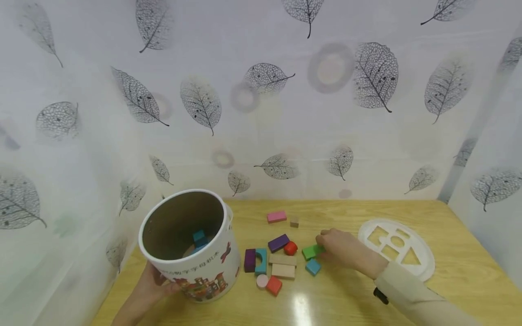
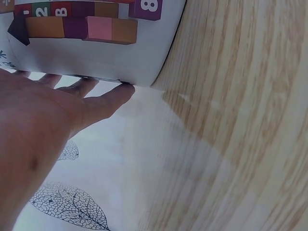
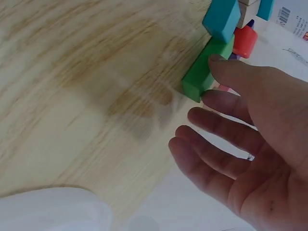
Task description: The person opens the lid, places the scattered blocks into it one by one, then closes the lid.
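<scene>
A white bucket (image 1: 234, 267) with printed pictures stands at the left, its opening tilted towards me. My left hand (image 1: 148, 290) rests against its lower left side; in the left wrist view the spread fingers (image 2: 108, 102) touch the bucket wall. Some blocks, among them a teal one (image 1: 200, 237), lie inside. My right hand (image 1: 344, 249) pinches one end of a green block (image 1: 311, 251) on the table. In the right wrist view the thumb lies on the green block (image 3: 204, 67) and the index finger is at its end. A blue block (image 1: 313, 267) sits beside it.
Left of the green block lie a red block (image 1: 290, 248), purple block (image 1: 279, 243), wooden blocks (image 1: 283, 270), teal arch (image 1: 261, 265) and others. A pink block (image 1: 277, 217) lies farther back. A white board with shaped cutouts (image 1: 426, 253) is at right. Leaf-patterned sheeting (image 1: 285, 136) surrounds the table.
</scene>
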